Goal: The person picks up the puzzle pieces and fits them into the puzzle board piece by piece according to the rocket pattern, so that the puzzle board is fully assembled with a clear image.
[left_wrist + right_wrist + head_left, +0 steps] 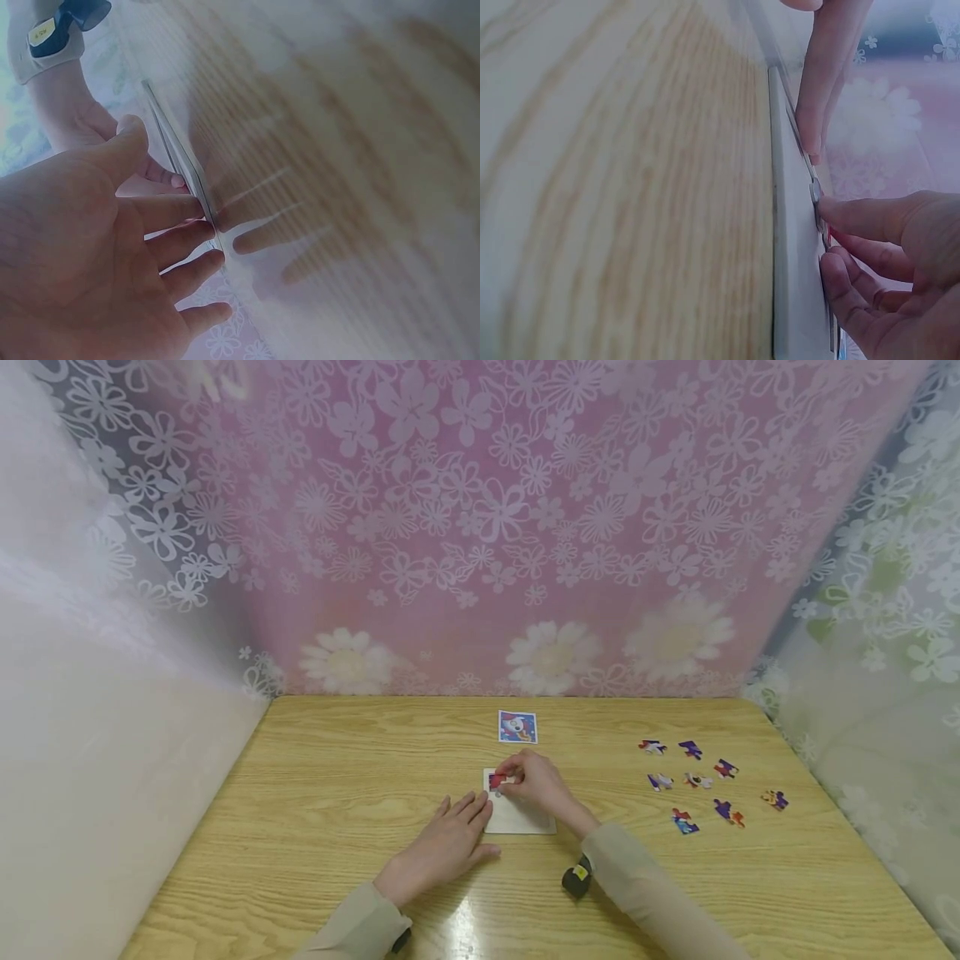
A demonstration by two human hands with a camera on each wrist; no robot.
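A white puzzle board lies on the wooden table in front of me. My right hand is over its upper left corner and pinches a small red-and-purple jigsaw piece between thumb and fingers, against the board. In the right wrist view the fingertips cover most of that piece. My left hand lies with straight, spread fingers, and its fingertips touch the board's left edge. The left wrist view shows the same fingertips along the thin side of the board.
Several loose jigsaw pieces lie scattered on the right side of the table. Behind the board is a square picture card with a white cartoon figure on blue. Flowered cloth hangs behind the table and at both sides.
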